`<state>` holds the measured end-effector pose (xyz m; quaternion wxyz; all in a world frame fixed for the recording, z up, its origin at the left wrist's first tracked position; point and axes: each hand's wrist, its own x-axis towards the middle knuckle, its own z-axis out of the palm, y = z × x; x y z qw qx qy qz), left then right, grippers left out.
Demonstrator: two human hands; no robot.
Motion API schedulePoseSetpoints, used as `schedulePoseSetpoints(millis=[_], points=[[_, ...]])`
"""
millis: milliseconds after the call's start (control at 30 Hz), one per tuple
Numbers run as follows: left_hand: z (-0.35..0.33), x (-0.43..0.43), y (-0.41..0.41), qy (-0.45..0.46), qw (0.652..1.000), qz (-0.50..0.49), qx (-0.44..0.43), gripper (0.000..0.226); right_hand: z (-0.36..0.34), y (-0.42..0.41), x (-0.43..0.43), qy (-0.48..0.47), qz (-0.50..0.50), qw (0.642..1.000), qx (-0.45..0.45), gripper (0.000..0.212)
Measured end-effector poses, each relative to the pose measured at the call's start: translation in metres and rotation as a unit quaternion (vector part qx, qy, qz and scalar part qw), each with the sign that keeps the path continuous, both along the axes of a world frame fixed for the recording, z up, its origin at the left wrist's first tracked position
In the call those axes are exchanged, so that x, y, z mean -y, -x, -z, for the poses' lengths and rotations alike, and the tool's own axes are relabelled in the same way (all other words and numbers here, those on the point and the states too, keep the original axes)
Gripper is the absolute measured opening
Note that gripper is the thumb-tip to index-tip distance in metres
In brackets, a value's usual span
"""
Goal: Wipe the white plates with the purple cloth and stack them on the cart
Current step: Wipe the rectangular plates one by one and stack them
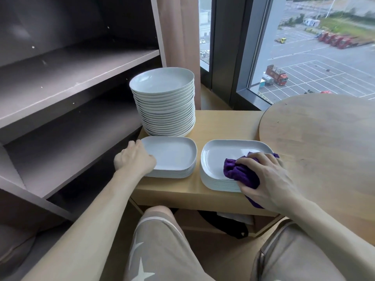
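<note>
A tall plate stack (166,104) stands at the desk's (223,126) back left; a low stack (172,157) lies before it, a second low stack (215,159) just to its right, with a cloth (239,173) on it. Shelves (71,78) stand left of the desk, a round table (324,138) right, a window (314,57) behind.

To your left a dark shelving unit (71,82) is standing with its shelves facing you, small pale specks showing on the boards. Just beyond it a beige curtain (178,33) is hanging beside a dark window frame (227,37). Through the window (304,27) you are looking down on a parking lot (324,69) marked with white lines, where a red truck (277,75) is sitting in the near part, a row of red vehicles (334,40) is lining the far edge and a yellow vehicle (281,40) is sitting near them. On your right a round wooden tabletop (324,134) is reaching into view. Low down, a black bag (225,224) is lying in shadow. You are wearing grey shorts (160,250) with white stars.
</note>
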<state>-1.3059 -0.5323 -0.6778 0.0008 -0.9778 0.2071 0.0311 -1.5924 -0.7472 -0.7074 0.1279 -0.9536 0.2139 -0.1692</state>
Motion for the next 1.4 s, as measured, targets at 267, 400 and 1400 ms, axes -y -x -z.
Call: schedulePoseSetpoints(millis=[267, 400, 1400], points=[[0.014, 0.038, 0.064, 0.091, 0.968, 0.234, -0.017, 0.059, -0.002, 0.0, -0.001, -0.01, 0.008, 1.0, -0.018, 0.05], [0.031, 0.047, 0.088, 0.125, 0.933, 0.329, -0.077, 0.085, 0.0, 0.0, 0.0, -0.018, 0.011, 1.0, -0.007, 0.05], [0.03, 0.058, 0.07, 0.268, 0.903, 0.267, -0.205, 0.089, -0.008, -0.089, 0.006, 0.034, 0.184, 0.975, -0.119, 0.039]])
